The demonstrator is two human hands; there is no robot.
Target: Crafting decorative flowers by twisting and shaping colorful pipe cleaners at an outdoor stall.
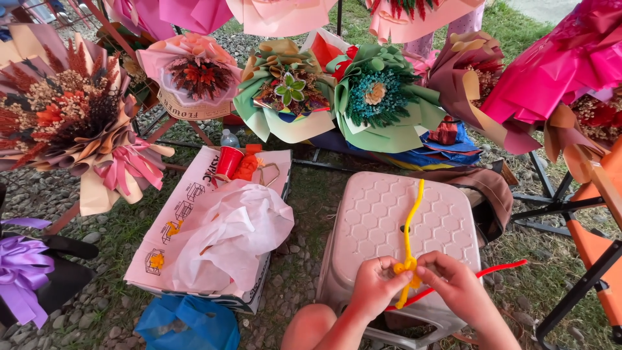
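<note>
While your left hand (pixel 378 285) and right hand (pixel 453 282) meet over the near edge of the pale pink plastic stool (pixel 389 220), both are closed by the fingertips on the yellow pipe cleaner (pixel 409 246). You pinch it at a small knotted loop low on its length, so its long free end stands up and away across the stool's honeycomb top, clear of your fingers. 1 red pipe cleaner (pixel 499 267) runs out to the right from under your right hand; whether that hand also grips it, you cannot tell from this view. The stool appears to serve as your work surface, which keeps the twisting close to your knee.

To your left, a cardboard box (pixel 194 214) lies on the gravel with a white plastic bag (pixel 230 230) on it and a red cup (pixel 229 161) at its far end, near enough to reach. Paper-wrapped bouquets (pixel 376 97) stand on racks beyond, facing you.
</note>
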